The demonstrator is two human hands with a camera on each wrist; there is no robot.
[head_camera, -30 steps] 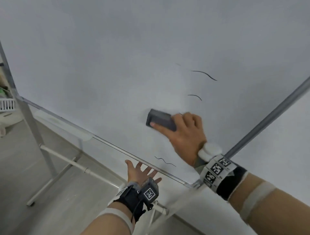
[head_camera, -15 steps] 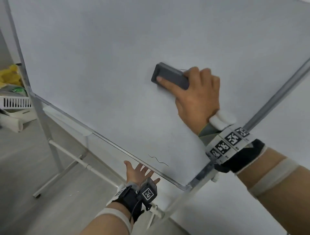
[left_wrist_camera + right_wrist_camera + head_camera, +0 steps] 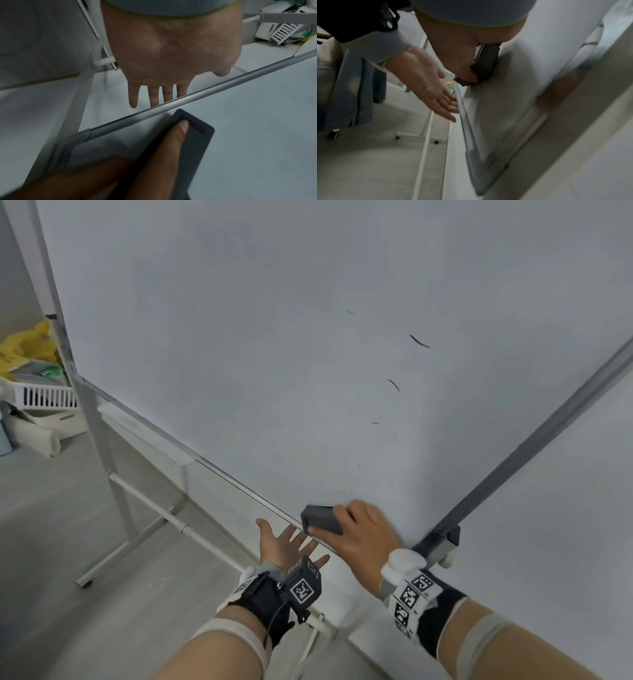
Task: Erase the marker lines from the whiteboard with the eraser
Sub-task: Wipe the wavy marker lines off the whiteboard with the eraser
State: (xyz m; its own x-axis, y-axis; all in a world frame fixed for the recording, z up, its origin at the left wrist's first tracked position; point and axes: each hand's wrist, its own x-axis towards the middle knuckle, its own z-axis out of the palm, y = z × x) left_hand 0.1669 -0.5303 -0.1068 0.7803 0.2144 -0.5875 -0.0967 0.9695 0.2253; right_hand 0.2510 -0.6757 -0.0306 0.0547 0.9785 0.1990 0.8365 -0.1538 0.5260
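Observation:
A dark grey eraser lies flat against the whiteboard near its bottom right corner, just above the metal bottom rail. My right hand grips it, thumb along its lower edge. Short black marker strokes and a tiny dash remain higher up on the board. My left hand hovers below the rail with palm and fingers spread, holding nothing. In the right wrist view the eraser presses on the board beside a small dark mark.
The board stands on a white wheeled frame over a grey floor. A grey post runs along the board's right side. White baskets and yellow clutter sit at the far left.
My right hand has swept the eraser down from the upper marks to the board's bottom edge. The wavy line near the bottom rail is gone and the upper strokes are shorter. The left hand stayed under the rail.

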